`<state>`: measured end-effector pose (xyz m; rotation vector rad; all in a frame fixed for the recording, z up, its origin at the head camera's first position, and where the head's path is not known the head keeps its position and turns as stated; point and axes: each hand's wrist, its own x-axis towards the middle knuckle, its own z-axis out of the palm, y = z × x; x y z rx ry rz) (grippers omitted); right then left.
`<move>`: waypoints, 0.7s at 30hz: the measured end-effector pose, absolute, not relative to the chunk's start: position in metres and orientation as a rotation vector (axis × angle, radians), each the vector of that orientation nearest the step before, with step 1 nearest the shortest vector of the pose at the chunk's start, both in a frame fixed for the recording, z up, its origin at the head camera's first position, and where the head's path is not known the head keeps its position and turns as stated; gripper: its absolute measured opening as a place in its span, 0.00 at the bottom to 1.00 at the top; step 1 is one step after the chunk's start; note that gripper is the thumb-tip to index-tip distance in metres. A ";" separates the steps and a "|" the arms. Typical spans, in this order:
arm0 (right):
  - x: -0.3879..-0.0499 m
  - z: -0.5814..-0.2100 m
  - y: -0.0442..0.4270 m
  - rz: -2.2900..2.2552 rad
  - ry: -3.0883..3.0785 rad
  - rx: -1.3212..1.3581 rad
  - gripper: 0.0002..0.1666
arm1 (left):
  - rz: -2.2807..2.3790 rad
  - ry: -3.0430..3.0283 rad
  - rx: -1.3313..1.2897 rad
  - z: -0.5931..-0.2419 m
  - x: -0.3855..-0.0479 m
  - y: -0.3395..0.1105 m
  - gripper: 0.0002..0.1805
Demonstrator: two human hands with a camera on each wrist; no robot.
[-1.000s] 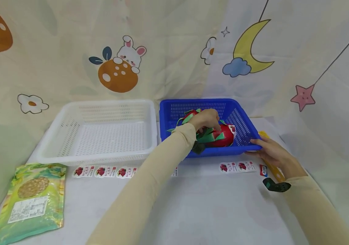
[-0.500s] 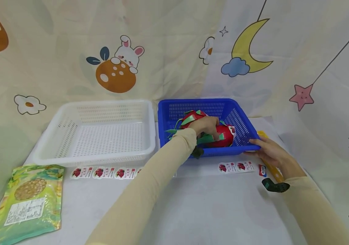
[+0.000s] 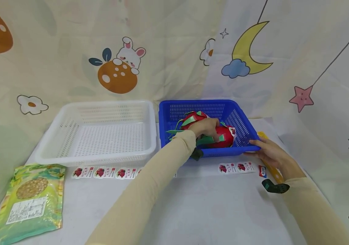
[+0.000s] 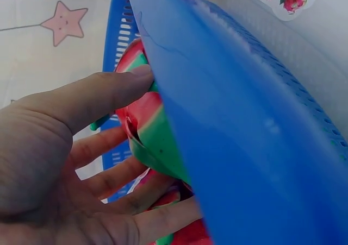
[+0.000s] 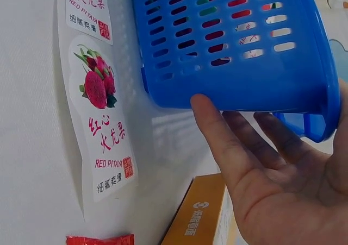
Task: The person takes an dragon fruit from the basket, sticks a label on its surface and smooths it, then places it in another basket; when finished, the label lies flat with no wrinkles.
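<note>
In the head view, my left hand (image 3: 205, 127) reaches down into the blue basket (image 3: 223, 151). It grips a red dragon fruit (image 3: 227, 136) with green scales and a white sticker at its right end. The left wrist view has the thumb on one side of the dragon fruit (image 4: 145, 110) and the fingers spread along the other; the basket wall hides part of it. Behind the wrist lies another dragon fruit (image 3: 193, 116), partly covered. My right hand (image 3: 273, 153) holds the basket's front right corner, and its fingers touch the underside in the right wrist view.
Left of the blue basket stands a white basket (image 3: 94, 160). A strip of dragon fruit stickers (image 3: 82, 172) runs along the table in front. A green-yellow bag (image 3: 29, 200) lies at the left. Near the right hand are an orange box (image 5: 196, 215) and a small red packet (image 3: 262, 171).
My left hand has lowered, its fingers coming over the right-hand dragon fruit and closing round it. The right hand keeps its place at the basket corner.
</note>
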<state>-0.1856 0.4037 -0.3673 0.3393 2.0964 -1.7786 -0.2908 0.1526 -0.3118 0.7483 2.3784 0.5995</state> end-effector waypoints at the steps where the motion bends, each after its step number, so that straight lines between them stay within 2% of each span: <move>1: -0.187 -0.368 0.404 -1.780 2.099 0.338 0.47 | 0.598 2.378 0.750 -0.312 -0.291 0.152 0.38; 5: -0.190 -0.370 0.406 -1.760 2.119 0.348 0.49 | 0.568 2.373 0.799 -0.311 -0.291 0.148 0.37; 13: -0.193 -0.366 0.407 -1.584 2.293 0.299 0.51 | 0.553 2.418 0.935 -0.298 -0.286 0.130 0.42; 21: -0.170 -0.343 0.399 -1.351 2.839 0.362 0.51 | 0.406 2.686 1.204 -0.287 -0.255 0.068 0.39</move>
